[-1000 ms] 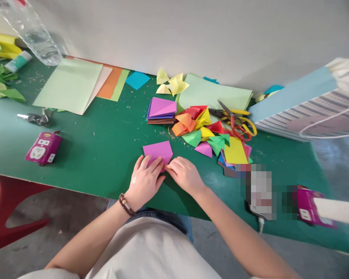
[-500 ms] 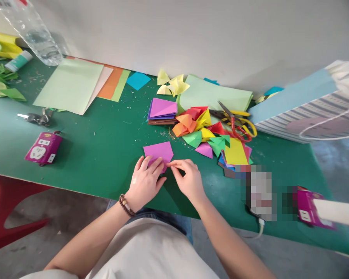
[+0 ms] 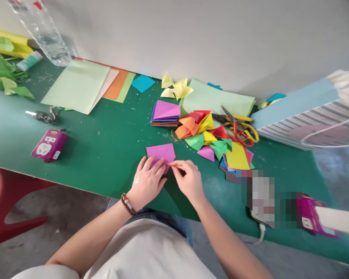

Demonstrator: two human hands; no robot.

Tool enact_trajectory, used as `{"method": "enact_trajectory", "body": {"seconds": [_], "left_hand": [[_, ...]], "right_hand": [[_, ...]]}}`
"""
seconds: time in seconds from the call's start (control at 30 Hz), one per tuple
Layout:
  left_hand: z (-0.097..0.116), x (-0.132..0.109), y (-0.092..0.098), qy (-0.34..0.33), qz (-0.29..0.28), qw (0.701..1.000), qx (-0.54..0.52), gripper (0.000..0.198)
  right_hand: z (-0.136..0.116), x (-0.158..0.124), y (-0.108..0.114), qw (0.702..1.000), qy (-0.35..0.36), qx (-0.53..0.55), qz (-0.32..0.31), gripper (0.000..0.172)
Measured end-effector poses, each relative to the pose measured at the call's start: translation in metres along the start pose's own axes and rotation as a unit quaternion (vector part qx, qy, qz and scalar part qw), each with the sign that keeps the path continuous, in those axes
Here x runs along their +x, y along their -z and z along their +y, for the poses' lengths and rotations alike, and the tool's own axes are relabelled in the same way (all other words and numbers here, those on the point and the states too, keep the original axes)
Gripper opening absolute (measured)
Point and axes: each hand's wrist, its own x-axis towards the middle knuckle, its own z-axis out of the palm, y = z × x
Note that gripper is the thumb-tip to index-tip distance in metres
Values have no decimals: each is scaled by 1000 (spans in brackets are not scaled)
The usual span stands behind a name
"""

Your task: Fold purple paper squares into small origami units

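Observation:
A folded sheet of magenta paper (image 3: 160,152) lies on the green table mat (image 3: 110,155), its pointed end toward me. My left hand (image 3: 147,181) presses down on its near part, fingers spread across it. My right hand (image 3: 188,180) comes in from the right, with thumb and fingertips pinched at the sheet's lower right edge. The near tip of the paper is hidden under my fingers. Just beyond the hands lies a heap of folded colored paper pieces (image 3: 199,131), and a stack of purple square paper (image 3: 165,111) sits to its left.
Red-handled scissors (image 3: 238,128) rest on a pale green sheet (image 3: 215,97) at the back. More paper sheets (image 3: 75,87), keys (image 3: 42,115), a magenta power strip (image 3: 49,145) and a plastic bottle (image 3: 45,35) lie left. A striped gift bag (image 3: 305,116) stands right.
My right hand has changed from lying flatter against the paper to a tighter fingertip pinch at its edge. The whole scene has shifted slightly in view as my head moved.

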Motion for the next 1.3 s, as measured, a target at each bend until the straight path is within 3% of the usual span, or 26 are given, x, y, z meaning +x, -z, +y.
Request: {"method": "enact_trajectory", "body": {"seconds": [0.17,0.37,0.57,0.63,0.8,0.9,1.13,1.3], "left_hand": [[0,0,0,1,-1,1000,-1,33],[-4,2,0,-9,5,1000,0,27],[-23,18,10,-113,-37,993,10,28],[-34,25,16,-150,-61,987,16,40],[-52,37,26,-183,-76,979,40,41],[-47,36,23,-178,-64,981,42,36],[-13,12,7,-76,-24,995,52,37],[-13,8,7,-79,-37,995,45,41]], "right_hand": [[9,10,-2,999,-14,-32,22,12],[30,20,5,998,-33,38,45,12],[46,32,17,994,106,-36,-17,32],[51,37,21,986,152,-58,-38,31],[57,34,22,974,208,-72,-54,20],[52,26,21,974,218,-56,-35,20],[43,9,22,976,207,-38,-48,32],[43,6,23,974,216,-58,-41,24]]}}
